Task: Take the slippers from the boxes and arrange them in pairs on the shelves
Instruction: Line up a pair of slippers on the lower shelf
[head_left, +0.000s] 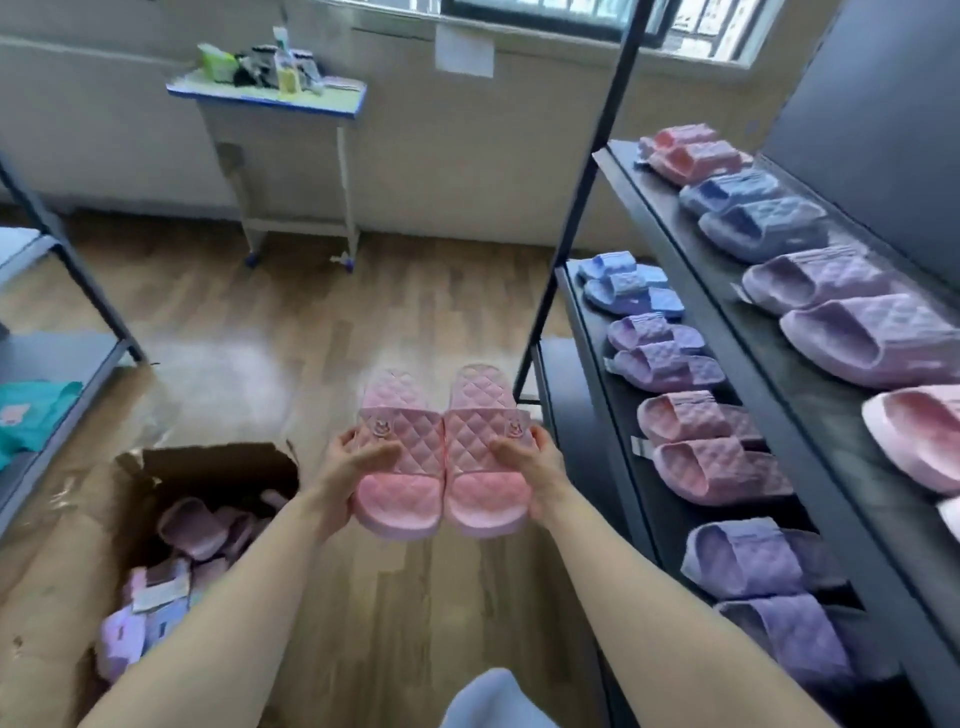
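I hold a pair of pink quilted slippers side by side above the floor, soles down and toes toward me. My left hand (347, 470) grips the left pink slipper (400, 483) at its outer edge. My right hand (530, 465) grips the right pink slipper (485, 478) the same way. To the right stands a black shelf unit (737, 364) with pairs of pink, blue and purple slippers on two levels. An open cardboard box (78, 545) at lower left holds several more purple and pink slippers (192, 525).
A small desk (270, 98) with bottles and clutter stands against the far wall. A grey metal rack (62, 358) with teal items is at the left edge. Wooden floor (311, 322) lies between box, desk and shelves.
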